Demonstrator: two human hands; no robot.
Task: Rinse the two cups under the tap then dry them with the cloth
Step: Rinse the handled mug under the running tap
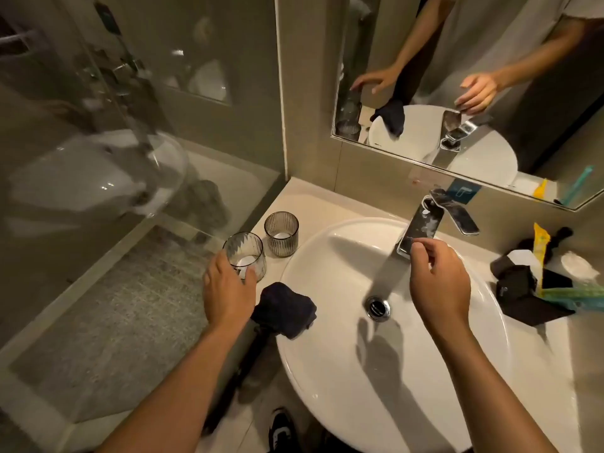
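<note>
Two ribbed glass cups stand on the counter left of the white basin (327, 371). My left hand (227, 289) grips the nearer cup (243, 253), fingers and thumb curled round its lower part. The farther cup (281, 234) stands upright and untouched just behind it. A dark cloth (283, 308) lies bunched on the basin's left rim, beside my left wrist. My right hand (436, 281) hovers over the basin with fingers loosely curled, fingertips at the end of the chrome tap (421, 228). Water runs from the tap down to the drain (378, 308).
A glass shower partition (114, 158) closes off the left side. A mirror (474, 93) hangs behind the tap. Right of the basin lie dark pouches (519, 289), a yellow tube (541, 243) and a teal toothbrush (575, 294). My shoe (281, 429) shows on the floor below.
</note>
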